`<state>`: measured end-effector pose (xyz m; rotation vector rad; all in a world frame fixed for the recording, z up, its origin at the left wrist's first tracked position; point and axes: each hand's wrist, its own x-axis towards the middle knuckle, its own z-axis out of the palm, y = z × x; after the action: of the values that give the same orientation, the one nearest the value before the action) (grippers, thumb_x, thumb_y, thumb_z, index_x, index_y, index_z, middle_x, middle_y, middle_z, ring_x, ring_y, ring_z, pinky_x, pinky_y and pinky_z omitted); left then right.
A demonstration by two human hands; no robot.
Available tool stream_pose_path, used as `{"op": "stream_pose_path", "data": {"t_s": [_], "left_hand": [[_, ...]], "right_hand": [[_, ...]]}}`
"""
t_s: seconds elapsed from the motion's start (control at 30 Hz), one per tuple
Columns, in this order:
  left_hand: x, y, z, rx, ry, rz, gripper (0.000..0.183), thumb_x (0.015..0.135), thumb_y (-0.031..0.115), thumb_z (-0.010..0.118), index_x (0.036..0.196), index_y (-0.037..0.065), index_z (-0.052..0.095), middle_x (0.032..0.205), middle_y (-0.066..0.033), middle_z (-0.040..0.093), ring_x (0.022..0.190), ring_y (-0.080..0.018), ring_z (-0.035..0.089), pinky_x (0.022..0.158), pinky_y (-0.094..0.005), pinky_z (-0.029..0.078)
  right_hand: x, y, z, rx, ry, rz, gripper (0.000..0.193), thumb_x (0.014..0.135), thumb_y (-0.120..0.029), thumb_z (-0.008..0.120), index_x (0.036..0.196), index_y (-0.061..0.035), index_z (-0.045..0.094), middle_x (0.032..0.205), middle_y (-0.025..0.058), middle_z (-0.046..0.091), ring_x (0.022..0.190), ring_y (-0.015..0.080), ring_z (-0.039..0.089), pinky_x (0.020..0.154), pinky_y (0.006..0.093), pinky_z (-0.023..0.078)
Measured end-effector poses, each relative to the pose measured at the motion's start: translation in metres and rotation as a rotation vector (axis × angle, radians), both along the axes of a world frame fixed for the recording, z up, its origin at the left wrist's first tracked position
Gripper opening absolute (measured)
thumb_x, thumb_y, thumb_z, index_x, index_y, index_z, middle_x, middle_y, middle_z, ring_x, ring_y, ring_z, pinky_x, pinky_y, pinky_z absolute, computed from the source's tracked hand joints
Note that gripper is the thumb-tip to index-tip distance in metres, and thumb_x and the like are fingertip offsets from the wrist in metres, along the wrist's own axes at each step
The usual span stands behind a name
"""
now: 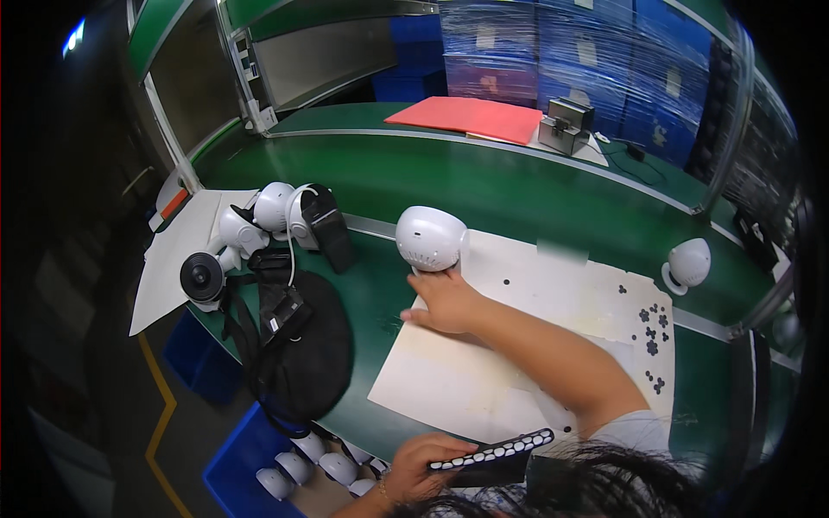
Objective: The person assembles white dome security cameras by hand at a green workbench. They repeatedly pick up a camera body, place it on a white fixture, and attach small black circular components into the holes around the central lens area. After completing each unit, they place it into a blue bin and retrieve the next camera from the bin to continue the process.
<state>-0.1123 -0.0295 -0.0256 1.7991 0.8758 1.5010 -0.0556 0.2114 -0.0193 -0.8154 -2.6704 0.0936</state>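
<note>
My right hand [445, 300] reaches over the table with its fingers at the base of a white round-headed camera [429, 237], which stands at the far left of a pale sheet [466, 380]. The fingertips are hidden under the head, and the thumb points left. Low in the picture, my left hand [423, 466] grips a dark flat thing [492, 451] with a row of white patches along its edge; I cannot make out its kind. Small black round pads [652, 332] lie singly and in clusters along the sheet's right side.
Several white cameras [274, 207] stand at the left beside a black bag [302, 345] with cables. A blue bin [233, 453] below the table edge holds more white units. Another white camera [689, 263] is at the right. Behind lie a red sheet [466, 118] and a metal box [563, 129].
</note>
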Motion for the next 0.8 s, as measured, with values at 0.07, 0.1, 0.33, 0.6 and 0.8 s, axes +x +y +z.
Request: {"op": "stream_pose_path", "data": {"t_s": [0.07,0.1,0.33,0.6,0.8], "left_hand": [[0.004,0.006,-0.004,0.012,-0.060,-0.048,0.025,0.072,0.000,0.063,0.095,0.004,0.054,0.097,-0.0137,0.061,0.082,-0.0275,0.060,0.072,-0.0330,0.047],[0.005,0.005,-0.004,0.010,-0.093,-0.065,0.025,0.072,0.000,0.063,0.095,0.004,0.054,0.097,-0.0135,0.061,0.082,-0.0274,0.060,0.072,-0.0331,0.047],[0.003,0.010,0.002,0.055,0.037,-0.037,0.028,0.070,0.000,0.063,0.096,0.003,0.053,0.096,-0.0128,0.061,0.080,-0.0271,0.060,0.068,-0.0327,0.047],[0.013,0.009,0.035,0.092,0.230,-0.083,0.025,0.062,-0.001,0.063,0.087,-0.001,0.058,0.087,-0.0139,0.064,0.067,-0.0276,0.060,0.058,-0.0322,0.047],[0.058,0.014,0.049,-0.152,-0.020,-0.029,0.016,0.076,0.002,0.061,0.088,-0.004,0.054,0.072,-0.0109,0.059,0.060,-0.0140,0.055,0.057,-0.0244,0.044]], "right_hand": [[-0.006,0.004,-0.003,0.109,0.029,-0.174,0.056,0.081,-0.044,0.049,0.117,-0.0015,0.046,0.120,0.0182,0.046,0.113,0.0307,0.040,0.096,0.0421,0.026],[-0.006,0.007,-0.002,0.095,0.046,-0.185,0.056,0.079,-0.045,0.051,0.116,-0.0021,0.047,0.116,0.0174,0.048,0.111,0.0305,0.042,0.094,0.0420,0.027],[0.067,0.038,0.038,-0.063,0.437,-0.122,0.017,0.073,-0.023,0.063,0.084,-0.0098,0.062,0.085,0.0100,0.055,0.082,0.0234,0.053,0.073,0.0355,0.041],[0.225,-0.096,0.104,-1.001,1.285,-0.341,0.014,0.087,-0.018,0.048,0.090,-0.0041,0.049,0.067,0.0054,0.054,0.054,0.0118,0.052,0.050,0.0221,0.043],[0.250,-0.153,0.077,-1.178,1.385,-0.564,0.025,0.089,-0.021,0.045,0.107,-0.0053,0.039,0.083,0.0105,0.056,0.063,0.0135,0.056,0.046,0.0235,0.044]]}}
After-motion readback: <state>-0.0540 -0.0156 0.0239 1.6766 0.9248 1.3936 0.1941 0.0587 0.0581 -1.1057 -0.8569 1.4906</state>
